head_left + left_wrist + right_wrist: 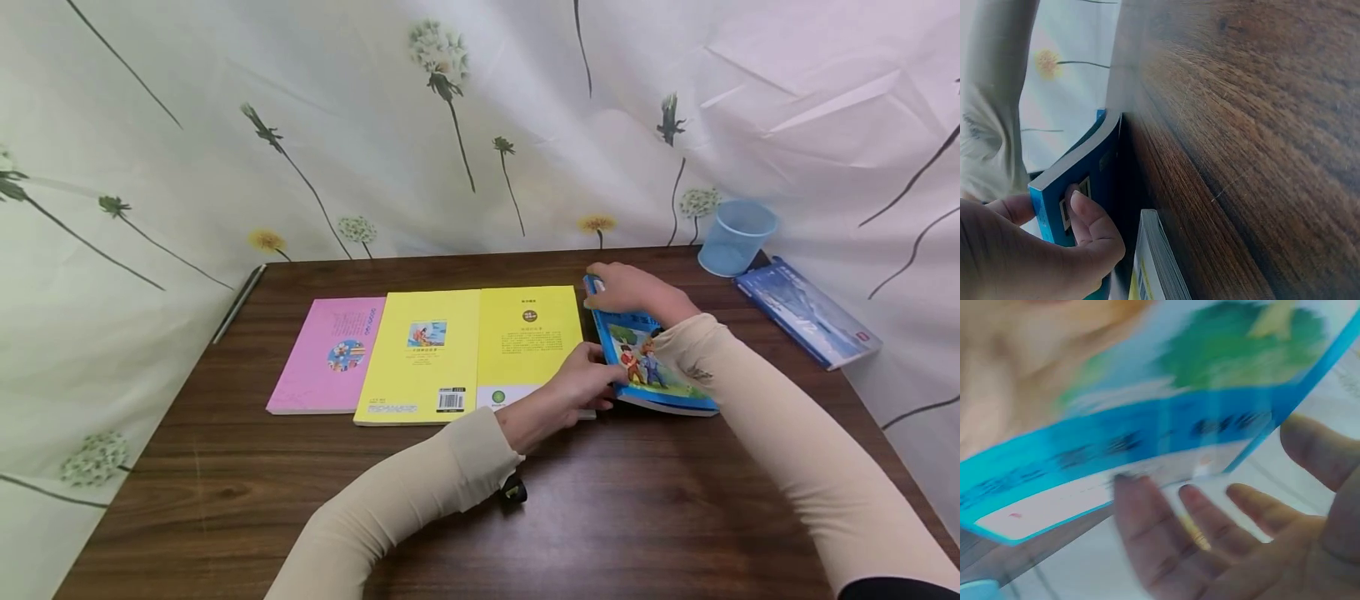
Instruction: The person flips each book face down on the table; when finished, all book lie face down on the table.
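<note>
A blue picture book (652,367) with cartoon figures on its cover lies at the right of the row, its left side tilted up off the table. My left hand (573,387) pinches its lower left corner; in the left wrist view the thumb (1088,212) presses the back cover. At the upper left corner is my right hand (633,292). In the right wrist view its fingers (1147,531) are mostly straight and spread, with fingertips at the cover's edge. Close beside the left hand lies a yellow book (528,333).
Left of it are another yellow book (420,358) and a pink book (326,350) in a row. A light blue cup (737,237) stands at the back right, near a blue and white box-like item (806,312). A thin grey rod (240,304) lies along the table's left edge.
</note>
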### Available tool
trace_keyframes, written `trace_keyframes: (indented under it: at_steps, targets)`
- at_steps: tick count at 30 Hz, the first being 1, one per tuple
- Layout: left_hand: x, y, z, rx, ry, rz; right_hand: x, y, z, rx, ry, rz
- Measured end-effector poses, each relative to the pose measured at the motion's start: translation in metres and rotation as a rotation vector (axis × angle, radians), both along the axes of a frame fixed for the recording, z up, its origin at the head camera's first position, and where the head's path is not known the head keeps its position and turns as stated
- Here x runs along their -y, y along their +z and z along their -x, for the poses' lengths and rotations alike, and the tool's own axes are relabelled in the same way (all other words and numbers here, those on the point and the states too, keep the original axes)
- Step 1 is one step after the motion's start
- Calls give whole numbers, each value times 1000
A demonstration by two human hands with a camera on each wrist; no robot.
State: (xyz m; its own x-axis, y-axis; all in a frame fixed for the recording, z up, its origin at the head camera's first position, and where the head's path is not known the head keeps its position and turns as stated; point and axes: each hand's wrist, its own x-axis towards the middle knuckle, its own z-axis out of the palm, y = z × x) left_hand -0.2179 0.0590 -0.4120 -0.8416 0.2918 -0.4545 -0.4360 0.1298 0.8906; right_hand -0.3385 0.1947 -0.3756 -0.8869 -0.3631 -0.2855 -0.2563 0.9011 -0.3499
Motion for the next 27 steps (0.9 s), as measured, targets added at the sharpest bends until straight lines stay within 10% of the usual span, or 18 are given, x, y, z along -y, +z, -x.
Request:
trace_keyframes:
  at_steps: [15,27]
  targets:
    - [-7,2,-6,-58,17,10,31,4,-10,-70,-68,-123]
    - [-3,0,-7,-59,-39,-80,18,17,-12,-50,-147,2]
